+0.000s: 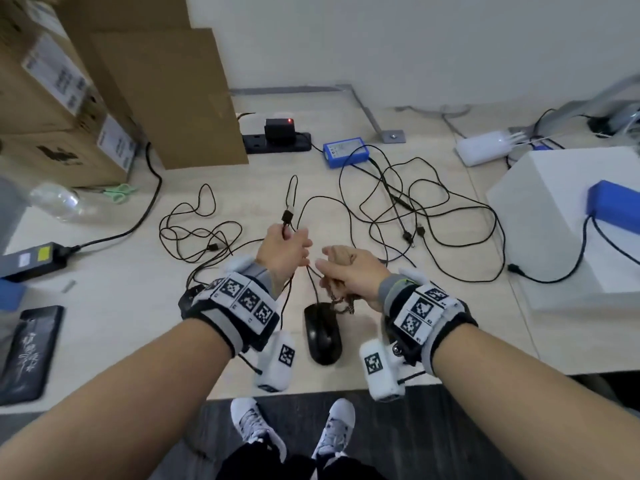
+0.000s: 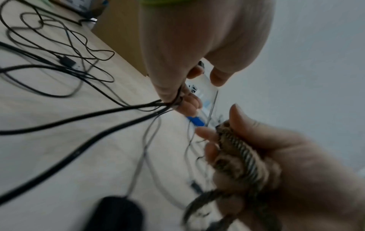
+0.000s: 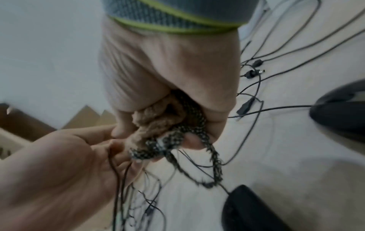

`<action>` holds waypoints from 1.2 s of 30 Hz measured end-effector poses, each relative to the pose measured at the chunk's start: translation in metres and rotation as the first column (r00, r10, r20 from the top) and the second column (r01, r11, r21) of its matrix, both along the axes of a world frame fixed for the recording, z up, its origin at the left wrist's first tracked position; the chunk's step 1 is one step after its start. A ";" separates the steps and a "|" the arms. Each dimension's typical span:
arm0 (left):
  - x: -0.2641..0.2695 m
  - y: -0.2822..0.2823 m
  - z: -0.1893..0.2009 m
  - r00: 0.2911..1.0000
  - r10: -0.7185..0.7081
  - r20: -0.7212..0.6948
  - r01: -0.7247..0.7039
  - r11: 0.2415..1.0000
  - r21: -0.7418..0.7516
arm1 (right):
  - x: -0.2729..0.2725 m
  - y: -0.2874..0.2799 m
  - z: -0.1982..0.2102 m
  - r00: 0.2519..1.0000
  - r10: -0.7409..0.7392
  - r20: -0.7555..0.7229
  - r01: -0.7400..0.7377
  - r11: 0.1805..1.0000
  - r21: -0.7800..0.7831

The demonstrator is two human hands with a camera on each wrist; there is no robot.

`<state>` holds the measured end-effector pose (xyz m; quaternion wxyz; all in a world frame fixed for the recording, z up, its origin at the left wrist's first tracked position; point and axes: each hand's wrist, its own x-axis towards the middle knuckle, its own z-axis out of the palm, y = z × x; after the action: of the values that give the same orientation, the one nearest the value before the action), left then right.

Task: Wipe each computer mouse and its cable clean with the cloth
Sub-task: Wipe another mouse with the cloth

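Observation:
A black mouse (image 1: 322, 332) lies near the table's front edge, between my wrists. Its thin black cable (image 1: 313, 285) rises to my hands. My left hand (image 1: 287, 247) grips loops of that cable, and the USB plug (image 1: 288, 216) sticks up past its fingers. In the left wrist view the cable strands (image 2: 138, 107) bunch under the curled fingers (image 2: 187, 103). Just to the right, my right hand (image 1: 346, 271) holds a bunched brown cloth (image 1: 341, 258) with a speckled dark edge (image 3: 177, 137), close against the left hand (image 3: 59, 164). A second dark mouse (image 3: 343, 112) shows at the right.
Loose black cables (image 1: 415, 216) sprawl over the middle of the table. Cardboard boxes (image 1: 166, 98) stand at the back left, with a power strip (image 1: 277, 142) and a blue box (image 1: 346, 152) behind. A white box (image 1: 554, 230) sits right; a bottle (image 1: 59, 202) and a black pouch (image 1: 27, 355) lie left.

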<state>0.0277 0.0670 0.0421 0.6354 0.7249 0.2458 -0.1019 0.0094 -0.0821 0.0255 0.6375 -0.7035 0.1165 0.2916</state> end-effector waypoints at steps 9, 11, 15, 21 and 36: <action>0.038 -0.030 0.097 0.994 -0.074 0.074 0.096 0.933 -0.348 | 0.026 0.005 0.065 0.975 0.223 0.013 -0.223 0.969 0.106; 0.041 -0.025 0.097 0.987 -0.141 0.080 0.153 0.971 -0.181 | 0.032 0.003 0.070 0.981 0.186 0.049 -0.188 0.982 0.032; 0.044 -0.003 0.089 0.984 -0.121 0.127 0.110 0.990 0.093 | 0.053 -0.007 0.078 0.992 -0.049 0.115 0.038 0.995 0.091; 0.047 0.015 0.081 0.981 -0.001 0.196 -0.018 0.995 0.093 | 0.085 -0.013 0.111 0.901 -0.365 0.234 0.315 0.922 0.225; -0.005 0.052 -0.045 0.959 -0.049 -0.280 0.197 0.824 0.531 | 0.099 -0.112 0.039 0.888 -0.406 0.215 0.459 0.816 -0.353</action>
<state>0.0232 0.1191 -0.0026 0.3534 0.8728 0.2965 -0.1594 0.1081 -0.1939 0.0645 0.5384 -0.7894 0.2881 0.0630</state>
